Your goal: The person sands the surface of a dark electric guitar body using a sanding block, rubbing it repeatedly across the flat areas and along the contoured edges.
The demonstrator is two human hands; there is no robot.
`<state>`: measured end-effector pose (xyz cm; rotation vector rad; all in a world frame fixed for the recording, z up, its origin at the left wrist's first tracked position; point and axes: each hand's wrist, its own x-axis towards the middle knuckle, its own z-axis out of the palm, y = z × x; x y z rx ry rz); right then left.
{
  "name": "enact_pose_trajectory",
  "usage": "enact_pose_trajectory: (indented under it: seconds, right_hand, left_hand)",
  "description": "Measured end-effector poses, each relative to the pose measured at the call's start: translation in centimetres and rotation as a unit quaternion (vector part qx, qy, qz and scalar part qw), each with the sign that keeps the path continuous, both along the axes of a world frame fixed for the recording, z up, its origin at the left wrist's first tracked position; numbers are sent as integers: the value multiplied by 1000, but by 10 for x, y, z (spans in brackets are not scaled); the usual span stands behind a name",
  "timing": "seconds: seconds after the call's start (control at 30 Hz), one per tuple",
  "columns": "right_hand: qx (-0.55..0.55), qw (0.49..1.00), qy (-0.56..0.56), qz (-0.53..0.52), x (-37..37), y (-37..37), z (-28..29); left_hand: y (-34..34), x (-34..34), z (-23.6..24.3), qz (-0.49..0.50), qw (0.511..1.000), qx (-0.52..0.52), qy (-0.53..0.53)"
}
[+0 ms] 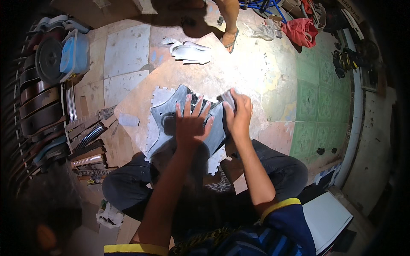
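Note:
A dark grey moulded panel (164, 112) with pointed corners, much like a motorcycle fairing, lies on a light grey foam mat (154, 128) with jigsaw edges. My left hand (192, 123) rests flat on the panel with its fingers spread. At the panel's far right corner, my right hand (240, 113) pinches a small folded grey sheet that looks like sandpaper (228, 100). Motion blurs this sheet, and the fingers partly cover it. Between my left fingertips and the right corner, a black ribbed part of the panel shows.
Crumpled pale sheets (192, 53) lie beyond the mat, near another person's sandalled foot (230, 40). Dark curved panels (40, 104) and a blue plastic container (74, 55) stand at the left, above metal springs (89, 135). A red bag (300, 32) sits at the far right.

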<state>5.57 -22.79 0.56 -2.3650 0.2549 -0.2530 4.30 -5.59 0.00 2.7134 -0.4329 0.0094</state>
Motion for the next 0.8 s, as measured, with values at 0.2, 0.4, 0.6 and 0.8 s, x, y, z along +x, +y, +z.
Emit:
enact_pose_trajectory:
  seconds: [0.2,0.4,0.6,0.8]
  right_hand:
    - [-79,995,20,49,-93,14,3]
    - [-12,1000,18,22,-54,4,-6]
    - [-21,1000,17,-4,-29,2,1]
    - [-36,999,11,10,-108,4,-7]
  left_hand:
    - [6,0,-3,10,1000,5,-22]
    - [4,1,0,-6,1000,10,19]
    - [0,4,5,-7,1000,17,11]
    - [9,-1,-6,0,1000,-13,-4]
